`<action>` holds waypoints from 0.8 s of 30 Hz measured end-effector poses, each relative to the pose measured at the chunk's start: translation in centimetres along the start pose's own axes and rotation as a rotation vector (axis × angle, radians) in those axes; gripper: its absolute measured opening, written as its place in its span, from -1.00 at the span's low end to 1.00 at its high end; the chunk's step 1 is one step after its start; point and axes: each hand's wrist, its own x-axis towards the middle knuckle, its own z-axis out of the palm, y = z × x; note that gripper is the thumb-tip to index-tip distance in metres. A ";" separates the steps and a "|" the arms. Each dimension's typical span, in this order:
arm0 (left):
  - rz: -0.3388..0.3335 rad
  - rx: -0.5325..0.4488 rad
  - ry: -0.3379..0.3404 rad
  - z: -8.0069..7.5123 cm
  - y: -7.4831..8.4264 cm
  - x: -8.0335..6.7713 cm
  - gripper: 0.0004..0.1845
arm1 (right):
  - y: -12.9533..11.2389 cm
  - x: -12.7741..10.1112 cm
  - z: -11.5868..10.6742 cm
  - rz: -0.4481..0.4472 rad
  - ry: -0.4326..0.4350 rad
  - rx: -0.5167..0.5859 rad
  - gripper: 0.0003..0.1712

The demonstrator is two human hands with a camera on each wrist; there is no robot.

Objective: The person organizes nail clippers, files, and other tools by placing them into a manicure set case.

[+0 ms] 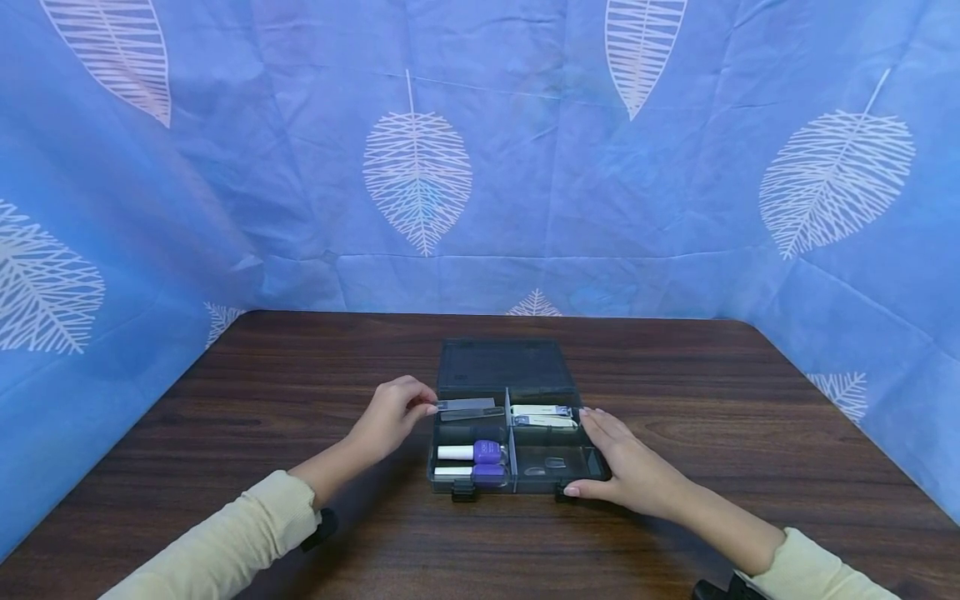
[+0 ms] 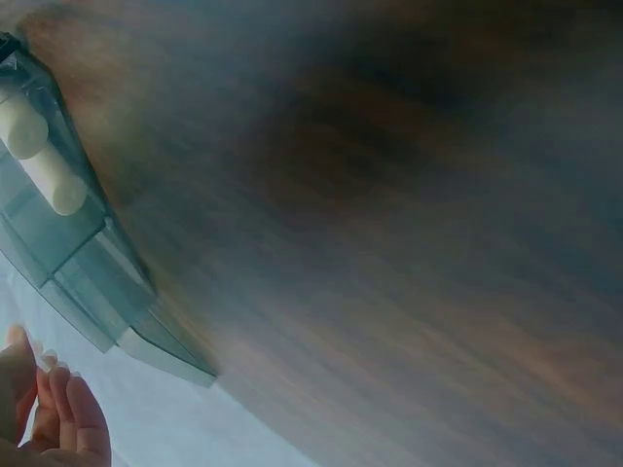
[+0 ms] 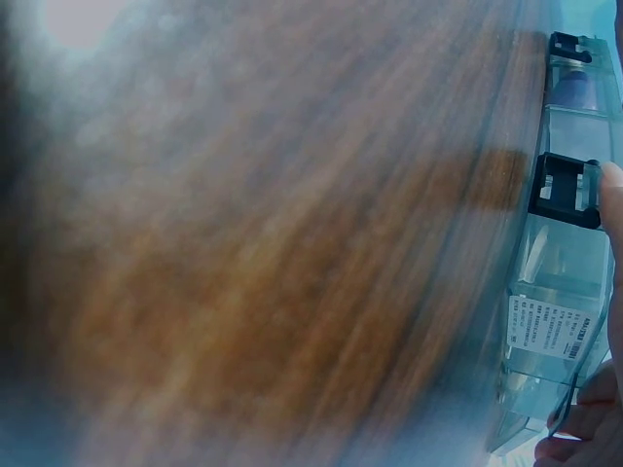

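Note:
A dark see-through plastic organizer box (image 1: 513, 454) stands on the table with its lid (image 1: 504, 364) folded back. My left hand (image 1: 393, 414) pinches the left end of a clear flat strip (image 1: 474, 404) over the back left compartment; a second strip (image 1: 468, 414) lies just in front of it. Two purple nail polish bottles (image 1: 487, 452) with white caps fill the front left compartment. Nail clippers (image 1: 543, 421) sit at the back right, small clear oval pieces (image 1: 555, 462) at the front right. My right hand (image 1: 633, 467) holds the box's right side, thumb by the front latch (image 3: 567, 190).
The dark wood-grain table (image 1: 315, 367) extends around the box. Blue cloth (image 1: 495, 192) with white leaf prints hangs behind and along both sides. A printed label (image 3: 545, 326) shows on the box in the right wrist view.

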 end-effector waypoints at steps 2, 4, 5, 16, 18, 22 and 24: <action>0.004 0.022 -0.034 0.2 0.2 0.3 -0.95 | 0.0 0.0 0.0 -0.001 0.000 0.002 0.19; 0.008 0.050 -0.075 0.4 0.5 0.7 -0.95 | 0.0 0.0 0.0 -0.003 0.002 0.002 0.18; 0.009 0.060 -0.099 0.5 0.6 0.9 -0.94 | 0.0 0.0 0.0 -0.004 0.003 0.002 0.18; -0.027 0.176 -0.334 1.3 1.8 3.0 -0.95 | 0.0 0.0 0.0 -0.010 0.012 -0.002 0.18; -0.022 0.209 -0.368 1.3 1.7 3.4 -0.93 | 0.0 0.0 0.0 -0.009 0.012 0.002 0.18; -0.015 0.285 -0.440 1.4 1.7 4.1 -0.87 | 0.0 0.0 0.0 -0.010 0.008 0.011 0.17; -0.017 0.315 -0.472 1.4 1.7 4.4 -0.87 | 0.0 -0.1 0.0 -0.012 0.007 0.012 0.17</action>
